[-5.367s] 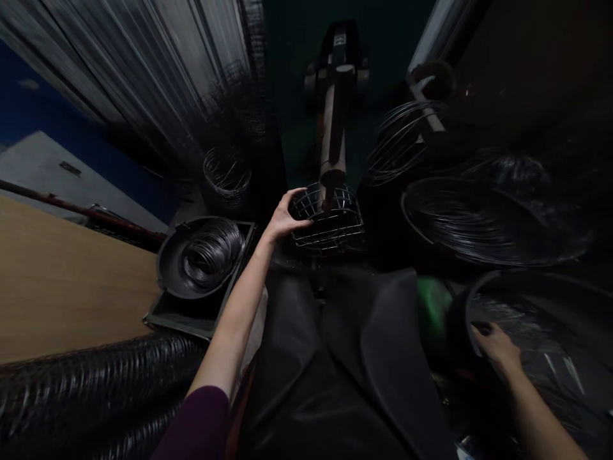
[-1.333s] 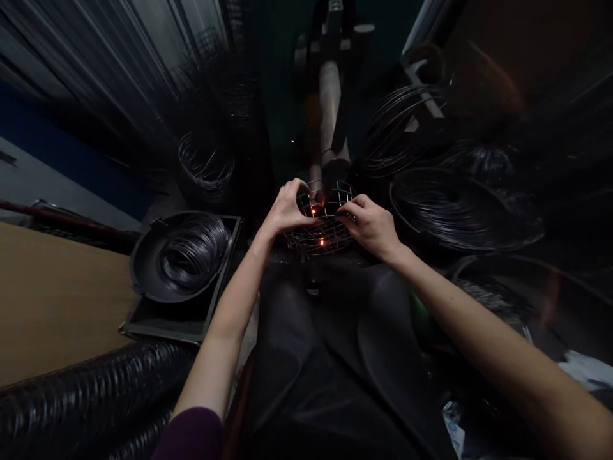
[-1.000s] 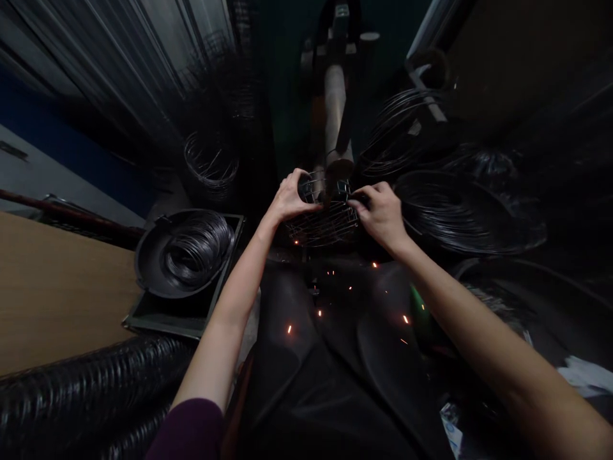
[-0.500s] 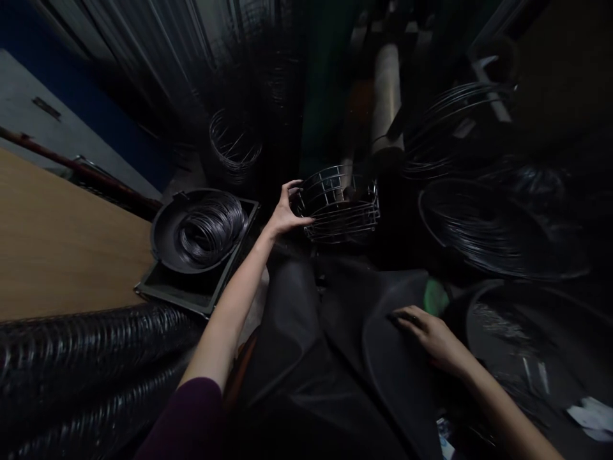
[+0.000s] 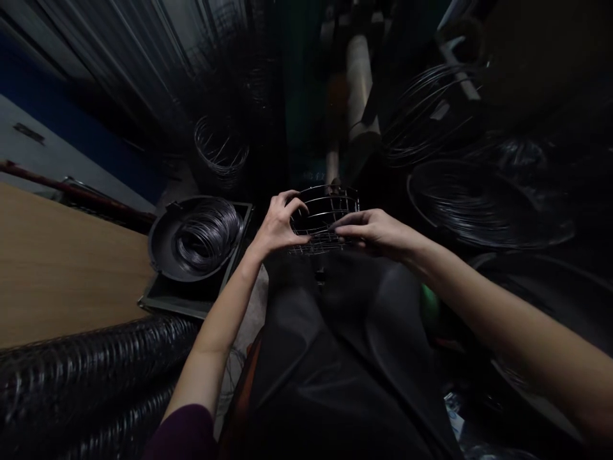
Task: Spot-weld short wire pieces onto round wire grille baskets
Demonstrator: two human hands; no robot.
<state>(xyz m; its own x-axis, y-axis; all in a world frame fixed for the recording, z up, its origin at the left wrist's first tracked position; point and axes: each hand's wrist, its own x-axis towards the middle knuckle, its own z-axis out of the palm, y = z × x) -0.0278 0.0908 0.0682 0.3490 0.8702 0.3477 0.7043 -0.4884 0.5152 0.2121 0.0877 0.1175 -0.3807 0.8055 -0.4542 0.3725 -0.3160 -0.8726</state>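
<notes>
A round wire cage (image 5: 330,211) of thin metal rings and ribs sits just beyond my knees, under a machine arm with a pale cylinder (image 5: 360,89). My left hand (image 5: 278,223) grips the cage's left rim, fingers curled around the wires. My right hand (image 5: 371,231) rests on the cage's near right edge, fingers pressed together against the lower wires, pinching something thin I cannot make out. A dark apron (image 5: 335,358) covers my lap below both hands.
A black bowl with a coil of wire rings (image 5: 198,236) sits in a tray at the left, beside a wooden board (image 5: 57,268). Large wire coils (image 5: 479,204) lie at the right. Stacked wire cages (image 5: 86,377) fill the lower left. Another cage (image 5: 221,148) stands farther back.
My right hand came back from my right side to the cage's near right edge. The cage sits lower and closer to me than half a second ago. Sparks seen a second ago are gone.
</notes>
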